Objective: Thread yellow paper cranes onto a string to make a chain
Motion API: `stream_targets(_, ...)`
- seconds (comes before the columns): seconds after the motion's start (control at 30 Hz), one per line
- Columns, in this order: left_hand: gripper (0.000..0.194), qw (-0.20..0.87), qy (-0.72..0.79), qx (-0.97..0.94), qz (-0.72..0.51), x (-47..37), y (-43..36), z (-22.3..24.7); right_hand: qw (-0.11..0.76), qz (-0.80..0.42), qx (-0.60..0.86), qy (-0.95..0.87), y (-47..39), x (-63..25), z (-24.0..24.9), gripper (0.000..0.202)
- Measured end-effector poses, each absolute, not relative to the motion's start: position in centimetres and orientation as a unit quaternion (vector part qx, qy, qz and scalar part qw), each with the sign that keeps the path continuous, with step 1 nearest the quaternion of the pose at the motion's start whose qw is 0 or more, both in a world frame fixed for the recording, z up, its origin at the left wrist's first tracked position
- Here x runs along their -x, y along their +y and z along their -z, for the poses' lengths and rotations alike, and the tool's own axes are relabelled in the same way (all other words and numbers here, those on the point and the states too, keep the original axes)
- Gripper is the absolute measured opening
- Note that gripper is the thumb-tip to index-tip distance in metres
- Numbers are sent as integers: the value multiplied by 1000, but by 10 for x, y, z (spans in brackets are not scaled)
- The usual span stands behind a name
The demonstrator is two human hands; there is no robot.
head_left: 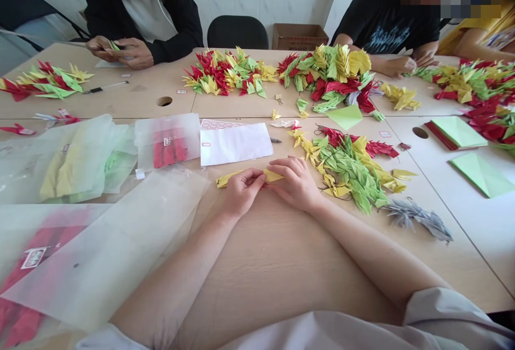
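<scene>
A long, narrow bundle of folded yellow paper (229,178) lies across my two hands, just above the table. My left hand (244,191) pinches its middle between thumb and fingers. On the right part of the bundle, my right hand (295,184) is closed, its fingers bent over the paper; its fingertips are partly hidden. Right of my hands lies a heap of green folded paper pieces (354,173) with yellow and red ones. A white paper sheet (236,143) lies just beyond my left hand, with a pen tip (276,140) showing at its edge.
Translucent plastic pouches (167,140) with folded paper cover the left side. A grey bundle (420,218) and green paper squares (480,173) lie right. Colourful paper heaps (231,73) line the far side, where co-workers' hands (134,53) work. The table has a cable hole (164,101).
</scene>
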State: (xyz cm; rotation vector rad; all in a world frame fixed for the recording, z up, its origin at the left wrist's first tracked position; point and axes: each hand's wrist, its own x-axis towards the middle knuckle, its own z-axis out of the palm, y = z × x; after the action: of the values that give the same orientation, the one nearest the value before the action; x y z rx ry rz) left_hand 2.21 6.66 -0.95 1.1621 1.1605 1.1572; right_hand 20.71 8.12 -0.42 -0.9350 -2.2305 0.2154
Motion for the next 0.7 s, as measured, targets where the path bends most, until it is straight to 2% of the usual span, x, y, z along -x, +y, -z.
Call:
stream_targets(0.17, 27, 543, 487, -493, -474, -22, 66, 6, 370, -93, 344, -858, 83, -206, 10, 23)
stream_targets(0.37, 19, 559, 435, -510, -488, -20, 65, 9, 401, -127, 352, -836, 82, -205, 10, 15)
stream_targets(0.7, 34, 504, 431, -573, -482, -21, 64, 12, 407, -119, 356, -833, 81, -206, 6, 9)
